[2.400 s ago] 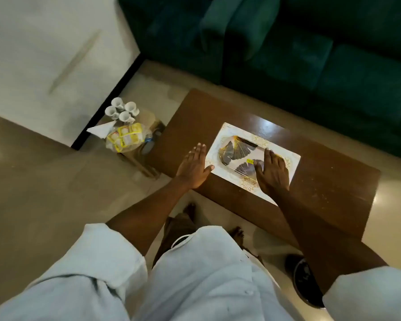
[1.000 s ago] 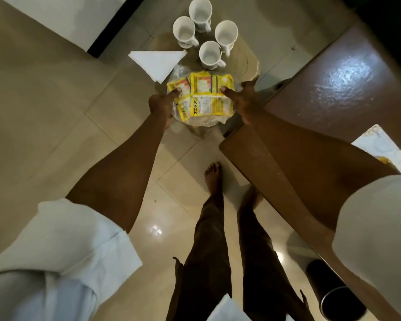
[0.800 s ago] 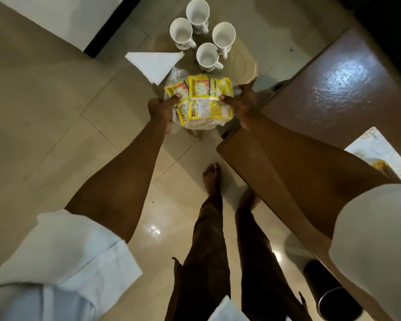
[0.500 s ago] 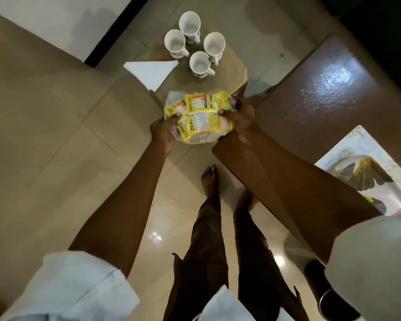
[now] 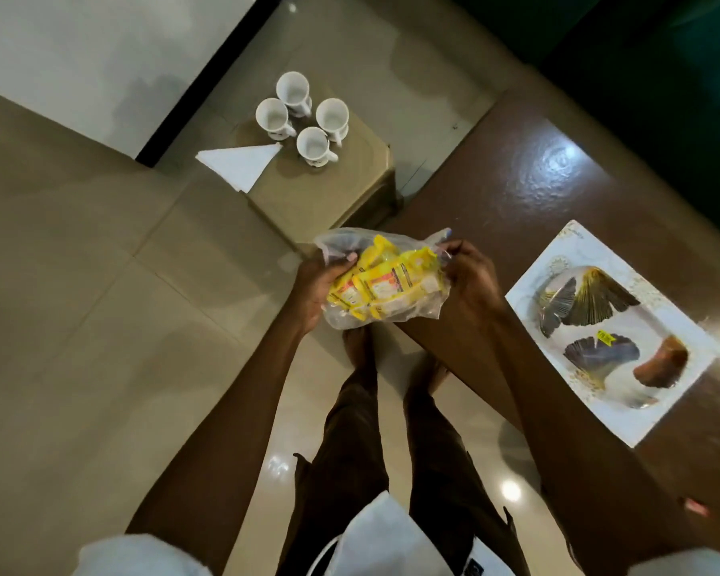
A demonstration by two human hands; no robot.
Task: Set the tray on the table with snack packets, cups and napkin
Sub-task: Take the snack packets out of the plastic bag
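Note:
A clear plastic bag of yellow snack packets (image 5: pixel 385 280) hangs in the air over the near left corner of the brown table (image 5: pixel 528 193). My left hand (image 5: pixel 319 284) grips its left side and my right hand (image 5: pixel 470 276) grips its right side. The white patterned tray (image 5: pixel 657 413) lies flat on the table to the right of my hands. Several white cups (image 5: pixel 304 116) stand together on a small beige stool (image 5: pixel 329 193), with a folded white napkin (image 5: pixel 242 164) at the stool's left edge.
A dark green sofa (image 5: pixel 649 56) runs behind the table. My bare feet and brown trousers (image 5: pixel 375 430) stand on the glossy tiled floor (image 5: pixel 100 284) beside the table's near edge. A dark wall skirting (image 5: pixel 200 85) runs at the far left.
Both hands took hold of the bag of snack packets on the stool, lifted it and carried it right toward the table. Earlier, both hands rested at the tray on the table.

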